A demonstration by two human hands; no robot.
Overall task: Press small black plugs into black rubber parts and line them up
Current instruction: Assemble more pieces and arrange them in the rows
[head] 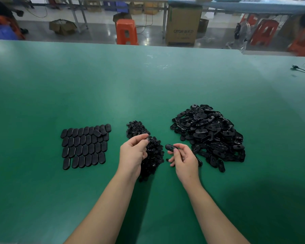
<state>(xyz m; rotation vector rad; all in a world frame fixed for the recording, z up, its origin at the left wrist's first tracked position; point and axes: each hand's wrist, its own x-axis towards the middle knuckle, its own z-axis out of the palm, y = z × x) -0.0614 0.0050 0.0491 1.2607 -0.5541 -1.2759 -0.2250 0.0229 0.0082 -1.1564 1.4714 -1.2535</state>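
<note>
Two forearms are showing in the head view, both bare from wrist to the frame's lower edge; no sleeve is covering either. The left hand (133, 152) and the right hand (184, 160) are wearing nothing. The fingernails are appearing short and unpainted.

Single head-worn wide-angle view, facing forward and down across the green table (148, 81). Forearms enter from the bottom edge, close to lens. Floor and far benches fill the top of frame.
</note>
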